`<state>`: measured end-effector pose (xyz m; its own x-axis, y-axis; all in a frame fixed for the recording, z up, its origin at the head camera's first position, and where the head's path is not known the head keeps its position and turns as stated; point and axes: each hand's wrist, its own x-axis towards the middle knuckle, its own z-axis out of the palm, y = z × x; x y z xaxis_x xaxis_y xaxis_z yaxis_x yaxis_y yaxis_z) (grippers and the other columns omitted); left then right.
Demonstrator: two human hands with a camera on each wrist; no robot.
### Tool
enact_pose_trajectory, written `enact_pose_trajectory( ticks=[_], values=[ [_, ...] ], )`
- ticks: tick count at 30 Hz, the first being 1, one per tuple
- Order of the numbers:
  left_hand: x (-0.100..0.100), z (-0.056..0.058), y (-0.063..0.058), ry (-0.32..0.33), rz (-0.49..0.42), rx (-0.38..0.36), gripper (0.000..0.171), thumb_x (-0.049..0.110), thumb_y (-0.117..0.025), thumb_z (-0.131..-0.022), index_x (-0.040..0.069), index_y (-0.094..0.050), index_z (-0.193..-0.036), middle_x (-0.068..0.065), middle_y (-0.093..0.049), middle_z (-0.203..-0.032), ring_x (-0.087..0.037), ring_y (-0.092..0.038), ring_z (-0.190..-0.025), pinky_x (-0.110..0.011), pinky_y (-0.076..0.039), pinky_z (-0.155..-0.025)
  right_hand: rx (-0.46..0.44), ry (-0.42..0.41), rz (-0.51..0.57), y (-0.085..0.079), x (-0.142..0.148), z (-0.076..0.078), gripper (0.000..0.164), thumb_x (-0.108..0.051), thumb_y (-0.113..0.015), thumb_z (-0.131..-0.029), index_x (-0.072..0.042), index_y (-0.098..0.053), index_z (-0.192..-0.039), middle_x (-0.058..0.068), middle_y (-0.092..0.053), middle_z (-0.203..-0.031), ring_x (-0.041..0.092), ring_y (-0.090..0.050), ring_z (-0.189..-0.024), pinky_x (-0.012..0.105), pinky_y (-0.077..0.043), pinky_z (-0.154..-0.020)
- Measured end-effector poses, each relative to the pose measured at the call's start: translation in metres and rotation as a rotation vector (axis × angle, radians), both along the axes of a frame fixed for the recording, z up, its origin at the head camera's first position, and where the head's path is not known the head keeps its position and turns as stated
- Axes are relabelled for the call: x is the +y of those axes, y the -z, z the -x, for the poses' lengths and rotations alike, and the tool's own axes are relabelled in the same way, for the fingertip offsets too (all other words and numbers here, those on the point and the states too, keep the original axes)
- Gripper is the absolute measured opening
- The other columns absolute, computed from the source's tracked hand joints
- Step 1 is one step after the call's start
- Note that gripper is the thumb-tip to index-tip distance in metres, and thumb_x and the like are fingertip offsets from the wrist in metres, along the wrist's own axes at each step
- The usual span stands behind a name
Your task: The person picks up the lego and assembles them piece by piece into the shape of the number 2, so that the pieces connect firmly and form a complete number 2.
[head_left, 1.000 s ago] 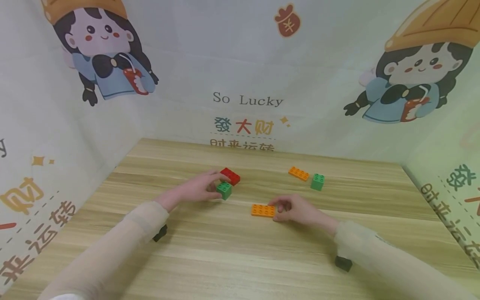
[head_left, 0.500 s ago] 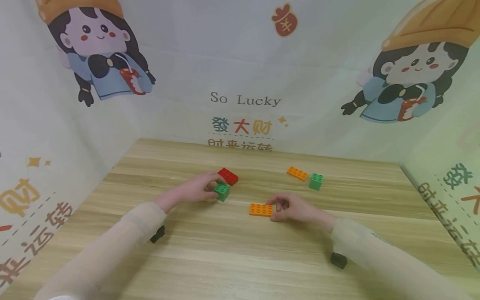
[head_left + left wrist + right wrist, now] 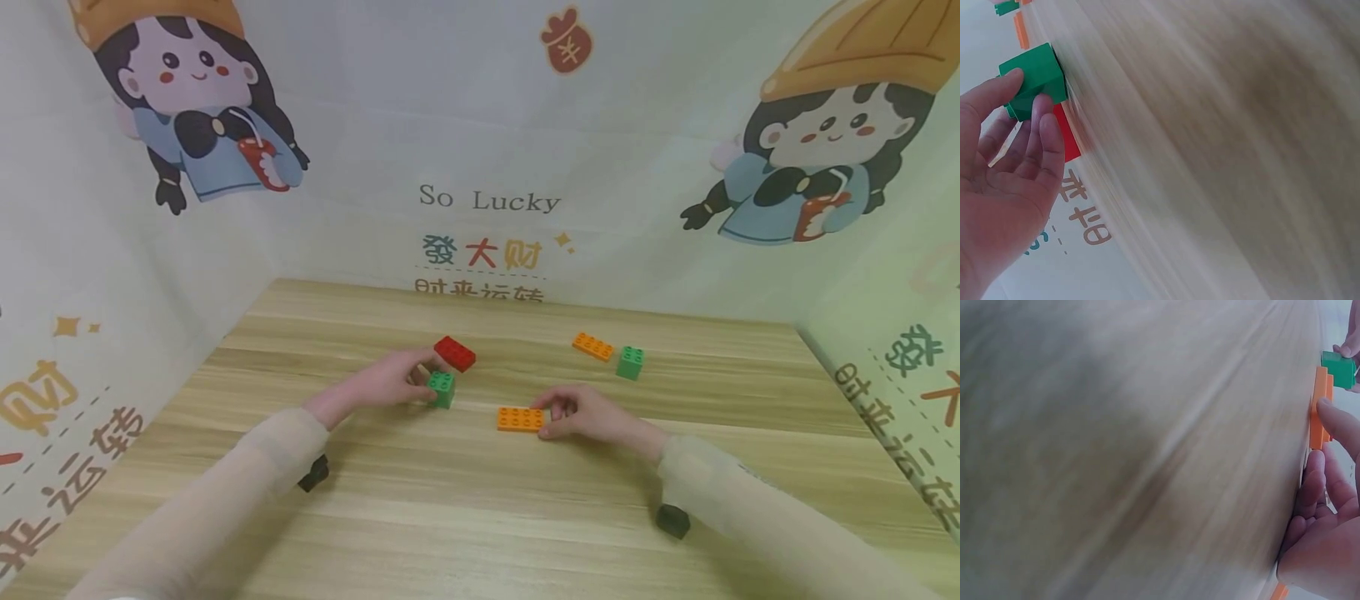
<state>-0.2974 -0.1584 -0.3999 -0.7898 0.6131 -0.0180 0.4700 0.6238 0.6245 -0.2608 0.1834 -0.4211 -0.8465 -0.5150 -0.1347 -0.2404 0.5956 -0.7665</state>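
Note:
In the head view my left hand (image 3: 393, 379) pinches a green toy building brick (image 3: 441, 389) between thumb and fingers. The left wrist view shows the thumb on one side of this green brick (image 3: 1038, 78) and fingertips on another. Just behind it lies a flat red brick (image 3: 454, 353), partly covered by the hand in the left wrist view. My right hand (image 3: 588, 415) holds the right end of a flat orange brick (image 3: 521, 419), which lies studs up on the table. In the right wrist view the thumb presses this orange brick (image 3: 1319, 406) and the fingers meet its near end.
A second flat orange brick (image 3: 593, 347) and a second green brick (image 3: 630, 362) lie farther back on the right of the wooden table (image 3: 480, 517). Printed cloth (image 3: 360, 125) hangs behind and along both sides.
My left hand has drawn the green brick slightly towards me and turned it, widening its gap from the red one. The right hand and orange brick stay nearly still; the head view shifts slightly.

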Motion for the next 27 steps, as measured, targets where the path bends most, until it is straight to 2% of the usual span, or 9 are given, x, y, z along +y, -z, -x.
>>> enact_pose_trajectory(
  ticks=[5, 12, 17, 27],
  values=[
    [0.002, -0.001, 0.0, -0.012, -0.022, 0.014, 0.038, 0.012, -0.073, -0.087, 0.007, -0.061, -0.123, -0.015, -0.066, -0.119, -0.02, -0.068, -0.095, -0.027, -0.059, -0.077, -0.036, -0.004, 0.011, 0.001, 0.001, 0.003, 0.042, -0.025, -0.078, -0.084, -0.012, -0.066, -0.122, -0.001, -0.058, -0.088, 0.013, -0.047, -0.076, 0.02, -0.039, -0.066],
    [0.011, -0.005, -0.002, -0.056, -0.067, -0.027, 0.037, 0.013, -0.074, -0.085, 0.008, -0.062, -0.12, -0.016, -0.064, -0.123, -0.018, -0.066, -0.093, -0.025, -0.058, -0.067, -0.048, 0.011, 0.035, -0.003, 0.002, 0.001, 0.039, -0.023, -0.075, -0.086, -0.01, -0.065, -0.121, 0.006, -0.063, -0.1, 0.016, -0.048, -0.081, 0.023, -0.04, -0.07],
    [0.019, -0.007, -0.004, -0.047, -0.085, -0.027, 0.035, 0.012, -0.075, -0.085, 0.007, -0.062, -0.116, -0.015, -0.064, -0.121, -0.016, -0.065, -0.09, -0.023, -0.056, -0.071, -0.027, 0.038, 0.05, -0.004, -0.001, -0.003, 0.035, -0.02, -0.076, -0.085, -0.01, -0.066, -0.118, 0.009, -0.064, -0.111, 0.015, -0.048, -0.083, 0.023, -0.04, -0.072],
    [0.035, -0.013, -0.008, -0.057, -0.093, -0.034, 0.038, 0.013, -0.075, -0.085, 0.008, -0.061, -0.119, -0.014, -0.064, -0.123, -0.017, -0.063, -0.092, -0.025, -0.056, -0.076, 0.036, 0.019, 0.077, 0.0, -0.003, -0.003, 0.034, -0.017, -0.077, -0.085, -0.006, -0.067, -0.115, 0.014, -0.065, -0.109, 0.015, -0.045, -0.079, 0.02, -0.038, -0.067]
  ],
)
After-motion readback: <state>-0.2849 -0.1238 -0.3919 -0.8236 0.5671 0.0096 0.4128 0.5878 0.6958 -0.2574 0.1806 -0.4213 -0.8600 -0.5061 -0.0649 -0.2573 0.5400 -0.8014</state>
